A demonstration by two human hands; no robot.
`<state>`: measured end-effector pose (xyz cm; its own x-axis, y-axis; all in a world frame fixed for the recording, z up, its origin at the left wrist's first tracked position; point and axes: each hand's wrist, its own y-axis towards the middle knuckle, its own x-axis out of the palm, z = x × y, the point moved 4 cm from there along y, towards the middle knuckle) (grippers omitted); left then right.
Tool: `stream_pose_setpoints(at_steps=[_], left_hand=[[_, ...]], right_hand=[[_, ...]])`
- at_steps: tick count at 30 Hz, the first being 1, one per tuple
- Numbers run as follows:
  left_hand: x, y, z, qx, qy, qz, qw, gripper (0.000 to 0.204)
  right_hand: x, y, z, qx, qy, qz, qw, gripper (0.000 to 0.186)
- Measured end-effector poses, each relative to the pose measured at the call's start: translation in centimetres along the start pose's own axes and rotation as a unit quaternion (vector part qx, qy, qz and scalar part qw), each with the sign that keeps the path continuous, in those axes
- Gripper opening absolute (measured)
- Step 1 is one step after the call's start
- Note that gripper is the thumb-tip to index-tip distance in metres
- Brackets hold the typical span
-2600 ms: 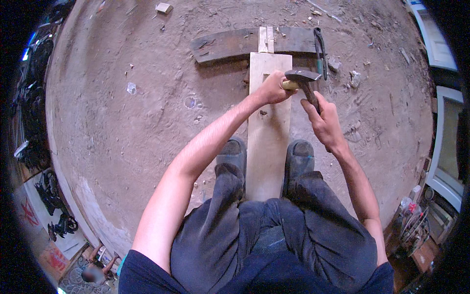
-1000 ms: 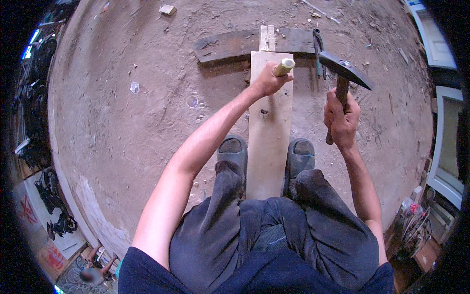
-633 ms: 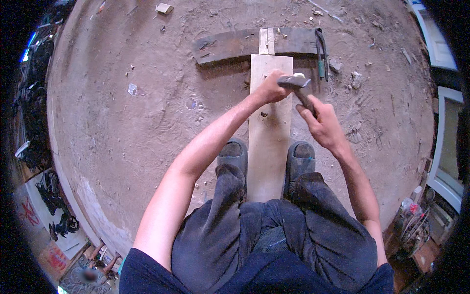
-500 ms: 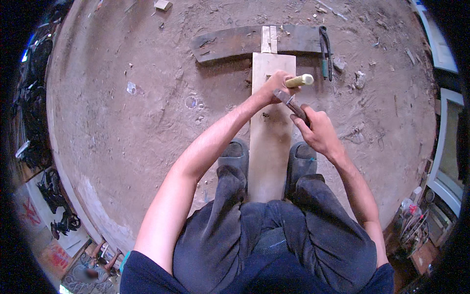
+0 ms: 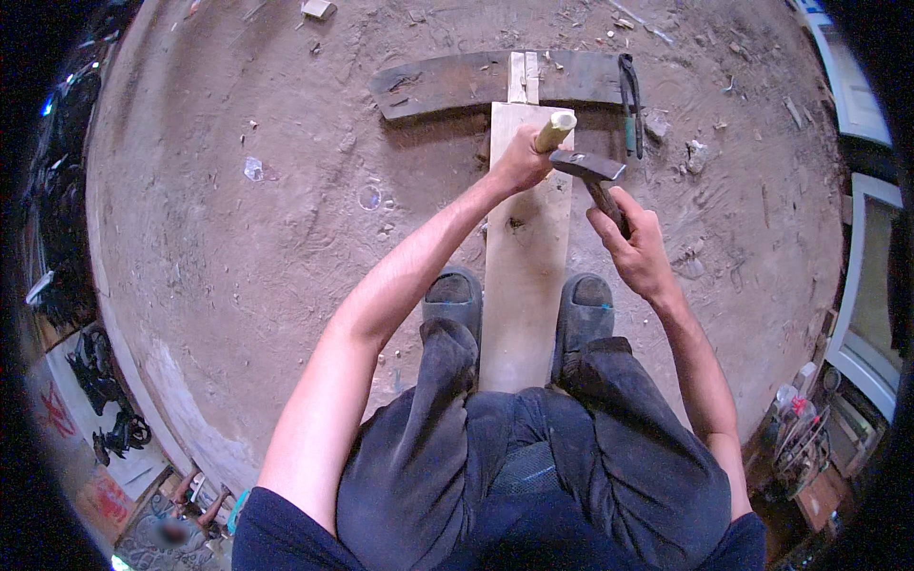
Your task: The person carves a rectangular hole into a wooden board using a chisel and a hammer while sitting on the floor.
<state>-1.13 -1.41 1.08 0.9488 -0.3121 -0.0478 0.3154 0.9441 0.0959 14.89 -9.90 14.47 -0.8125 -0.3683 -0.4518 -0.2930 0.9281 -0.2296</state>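
My left hand [image 5: 522, 162] grips a pale yellow handle [image 5: 555, 129] standing up over a long pale wooden board [image 5: 524, 305]; the tool's lower end is hidden by my fingers. My right hand [image 5: 636, 249] is closed round the dark shaft of a hammer, whose steel head [image 5: 588, 165] is just right of my left hand, below the yellow handle's top. The board lies between my legs and feet [image 5: 452, 297], its far end at a dark curved plank [image 5: 428, 88] that has light wood strips [image 5: 523, 76] across it.
A long dark tool with a green grip [image 5: 630, 124] lies over the plank's right part. Wood scraps [image 5: 318, 10] dot the dusty floor. White-framed panels [image 5: 862, 276] stand along the right, near a pile of odds and ends [image 5: 800, 438]. Another person [image 5: 190, 519] is at the lower left.
The hammer head has risen and shifted right since half a second ago, after swinging between raised and lowered earlier. My left hand and the yellow handle have moved slightly up and left.
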Motion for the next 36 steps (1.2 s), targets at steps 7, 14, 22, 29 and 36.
stream_pose_setpoints(at_steps=[7, 14, 22, 29, 36], left_hand=[[-0.2, -0.7, 3.4, -0.017, -0.005, -0.010, 1.000, 0.026], [-0.3, -0.6, 5.8, 0.006, 0.032, 0.007, 0.999, 0.031], [2.0, -2.0, 3.7, 0.075, 0.042, -0.076, 0.993, 0.014], [3.1, -1.4, 1.1, -0.006, 0.086, -0.137, 0.987, 0.018], [2.7, -0.9, 2.4, 0.038, 0.053, -0.079, 0.995, 0.015]], right_hand=[[-1.1, -2.3, -2.0, -0.017, 0.112, 0.061, 0.992, 0.018], [-2.9, -2.6, -3.9, -0.082, 0.118, 0.110, 0.983, 0.026], [-1.9, -1.0, -2.9, -0.085, 0.059, 0.091, 0.991, 0.025], [0.0, 0.3, -0.5, 0.019, -0.001, 0.026, 0.999, 0.026], [0.2, 1.7, -0.9, 0.021, 0.014, 0.026, 0.999, 0.027]])
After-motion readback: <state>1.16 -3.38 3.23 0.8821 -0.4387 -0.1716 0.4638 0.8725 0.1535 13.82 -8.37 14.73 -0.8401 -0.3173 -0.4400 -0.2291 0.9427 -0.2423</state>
